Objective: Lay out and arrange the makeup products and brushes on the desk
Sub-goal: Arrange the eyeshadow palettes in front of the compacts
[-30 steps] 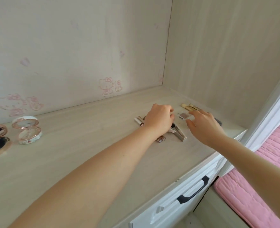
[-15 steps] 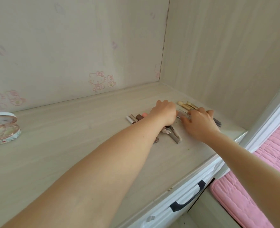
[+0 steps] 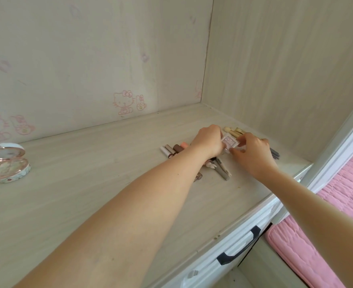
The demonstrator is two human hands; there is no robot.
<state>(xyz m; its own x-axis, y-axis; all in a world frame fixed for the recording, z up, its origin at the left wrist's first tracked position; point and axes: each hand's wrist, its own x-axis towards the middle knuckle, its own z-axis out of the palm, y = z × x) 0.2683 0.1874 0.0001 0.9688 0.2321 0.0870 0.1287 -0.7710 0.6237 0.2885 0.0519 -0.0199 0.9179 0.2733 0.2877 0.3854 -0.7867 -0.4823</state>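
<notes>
"Two grips on one piece!" called the first. "The left grip [image 3: 209,140] and the right grip [image 3: 252,152] each pinched an edge of the small pink palette [image 3: 230,142], low over the surface [image 3: 88,204]."

"Shared hold, probably to square it before placing," said the second. "Brushes [image 3: 233,132] lay just beyond the grips, lip tubes [image 3: 171,150] left of them, pencils [image 3: 222,168] nearer the wrists. The round compact [image 3: 9,163] sat well off left, kept apart."
</notes>
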